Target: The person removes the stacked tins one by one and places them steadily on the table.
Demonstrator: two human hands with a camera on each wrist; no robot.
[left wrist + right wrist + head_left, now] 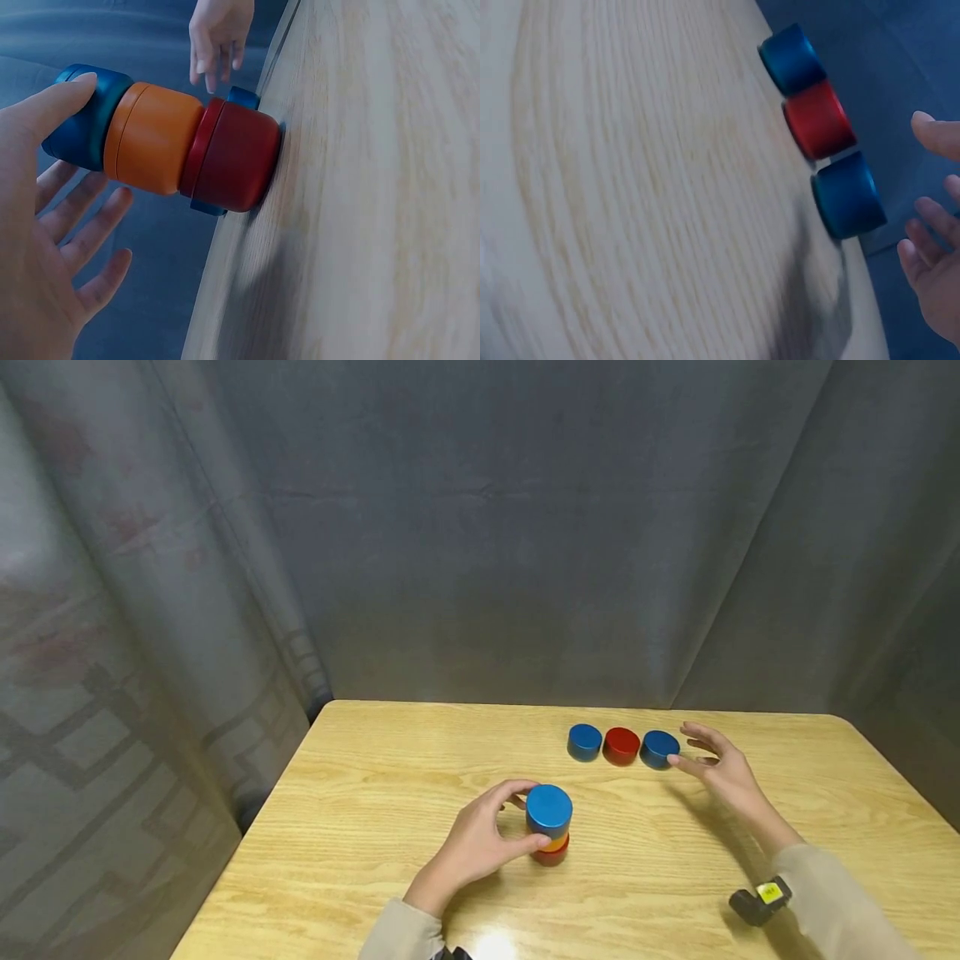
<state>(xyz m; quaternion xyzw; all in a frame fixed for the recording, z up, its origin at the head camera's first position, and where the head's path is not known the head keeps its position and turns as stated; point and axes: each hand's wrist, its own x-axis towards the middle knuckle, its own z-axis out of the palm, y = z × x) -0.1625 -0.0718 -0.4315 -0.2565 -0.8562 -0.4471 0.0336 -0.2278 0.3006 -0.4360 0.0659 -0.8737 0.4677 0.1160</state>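
My left hand [474,837] holds the blue round tin [549,807] at the top of an upright stack, thumb on its near side and fingers reaching behind. Beneath that tin come an orange tin [154,139] and, on the table, a red tin [238,157]. My right hand [723,770] hovers above the table with thumb and fingers spread. Nearest to it is a blue tin [660,748], the right end of a row; the right wrist view shows a gap between them. A red tin [621,746] and another blue tin [585,742] continue the row leftward.
The pale wooden table [405,760] reaches back to a grey curtain [480,568]. More curtain [112,652] hangs along the left side. A black wrist device [759,902] with a yellow label is on the right sleeve.
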